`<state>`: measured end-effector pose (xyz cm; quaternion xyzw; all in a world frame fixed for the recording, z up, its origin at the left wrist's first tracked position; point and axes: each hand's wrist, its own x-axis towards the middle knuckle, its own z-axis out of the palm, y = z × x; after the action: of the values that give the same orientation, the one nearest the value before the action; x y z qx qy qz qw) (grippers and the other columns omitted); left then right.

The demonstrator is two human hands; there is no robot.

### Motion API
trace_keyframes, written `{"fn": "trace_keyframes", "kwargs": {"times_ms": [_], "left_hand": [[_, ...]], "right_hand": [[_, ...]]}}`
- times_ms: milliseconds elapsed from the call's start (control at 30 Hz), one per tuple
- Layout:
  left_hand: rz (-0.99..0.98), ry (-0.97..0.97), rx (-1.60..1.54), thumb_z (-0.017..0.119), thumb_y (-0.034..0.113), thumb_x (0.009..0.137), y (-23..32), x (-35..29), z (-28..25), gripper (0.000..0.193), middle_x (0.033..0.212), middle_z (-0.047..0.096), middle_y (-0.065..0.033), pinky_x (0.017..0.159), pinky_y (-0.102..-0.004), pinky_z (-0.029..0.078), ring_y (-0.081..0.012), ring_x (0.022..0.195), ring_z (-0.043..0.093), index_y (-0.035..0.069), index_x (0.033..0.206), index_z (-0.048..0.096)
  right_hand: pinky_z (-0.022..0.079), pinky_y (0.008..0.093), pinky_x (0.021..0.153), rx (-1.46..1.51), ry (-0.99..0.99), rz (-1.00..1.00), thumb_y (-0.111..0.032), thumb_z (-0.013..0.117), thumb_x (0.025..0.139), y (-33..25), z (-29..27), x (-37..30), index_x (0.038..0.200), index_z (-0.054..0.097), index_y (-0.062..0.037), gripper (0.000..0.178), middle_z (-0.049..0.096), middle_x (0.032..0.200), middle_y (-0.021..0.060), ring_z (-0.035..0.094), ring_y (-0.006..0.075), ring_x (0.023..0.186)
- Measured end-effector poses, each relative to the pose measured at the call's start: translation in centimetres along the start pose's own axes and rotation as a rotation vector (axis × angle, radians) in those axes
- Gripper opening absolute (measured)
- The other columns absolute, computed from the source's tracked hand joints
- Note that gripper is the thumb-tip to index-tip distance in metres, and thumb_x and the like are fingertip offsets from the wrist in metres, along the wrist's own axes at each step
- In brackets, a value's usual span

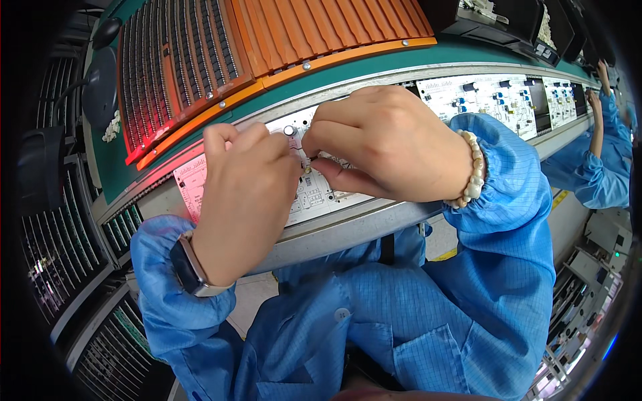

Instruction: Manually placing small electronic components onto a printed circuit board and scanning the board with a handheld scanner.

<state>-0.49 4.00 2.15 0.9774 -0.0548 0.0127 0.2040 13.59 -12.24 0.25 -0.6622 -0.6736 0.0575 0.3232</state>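
Note:
Both of my hands work close together over a white circuit board [311, 208] lying on a metal rail. My left hand [251, 180] has its fingers curled down toward the board's middle, and its fingertips are mostly hidden. Just beside it, my right hand [378, 144] bends over the board with thumb and forefinger brought together. Whatever either hand pinches is too small or too covered to name. A round capacitor [289, 130] stands upright on the board between the two hands. Reddish light falls on the board's left end.
An orange slotted rack [321, 33] with rows of dark components stands beyond the rail. Other populated boards [478, 100] sit along the rail at right. Dark bins [498, 20] hold small white parts. Another person's blue sleeve [602, 177] shows at far right; board racks [60, 247] stand left.

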Motion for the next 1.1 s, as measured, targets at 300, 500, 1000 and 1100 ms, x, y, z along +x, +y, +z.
{"fn": "trace_keyframes", "kwargs": {"times_ms": [300, 500, 1000, 1100], "left_hand": [[0.414, -0.013, 0.693, 0.063, 0.010, 0.070, 1.5, -2.8, 2.5, 0.021, 0.094, 0.062, -0.0110, 0.086, -0.0353, 0.043, -0.0231, 0.091, 0.056, -0.006, 0.081, 0.072], [0.346, 0.014, 0.369, 0.068, 0.012, 0.074, 0.4, -2.5, 1.9, 0.019, 0.094, 0.061, -0.0097, 0.085, -0.0372, 0.043, -0.0241, 0.090, 0.056, -0.002, 0.085, 0.072], [0.286, 0.131, -0.057, 0.060, 0.010, 0.080, -3.0, -0.2, 1.5, 0.015, 0.098, 0.052, -0.0075, 0.087, -0.0376, 0.039, -0.0259, 0.097, 0.052, 0.006, 0.093, 0.067], [0.302, 0.069, -0.086, 0.060, 0.010, 0.080, -3.4, 0.4, 1.6, 0.015, 0.097, 0.050, -0.0079, 0.088, -0.0372, 0.039, -0.0269, 0.099, 0.050, 0.007, 0.093, 0.067]], "right_hand": [[0.051, 0.0378, 0.063, 0.007, 0.004, 0.012, -0.010, 0.074, 0.077, 0.3, -0.6, 0.5, 0.090, 0.062, -0.0047, 0.018, 0.061, 0.081, 0.0086, 0.063, 0.0284, 0.069], [0.051, 0.0375, 0.064, 0.032, -0.023, 0.033, -0.010, 0.075, 0.078, 0.2, -0.4, 0.5, 0.091, 0.063, -0.0051, 0.018, 0.063, 0.082, 0.0082, 0.065, 0.0271, 0.071], [0.054, 0.0326, 0.065, 0.091, -0.086, 0.067, -0.001, 0.075, 0.079, 0.5, -0.9, 0.8, 0.092, 0.066, -0.0013, 0.016, 0.065, 0.084, 0.0102, 0.067, 0.0241, 0.073], [0.055, 0.0317, 0.065, 0.103, -0.109, 0.073, 0.001, 0.074, 0.080, 0.5, -1.1, 0.8, 0.092, 0.066, -0.0003, 0.015, 0.065, 0.085, 0.0096, 0.066, 0.0220, 0.073]]}}
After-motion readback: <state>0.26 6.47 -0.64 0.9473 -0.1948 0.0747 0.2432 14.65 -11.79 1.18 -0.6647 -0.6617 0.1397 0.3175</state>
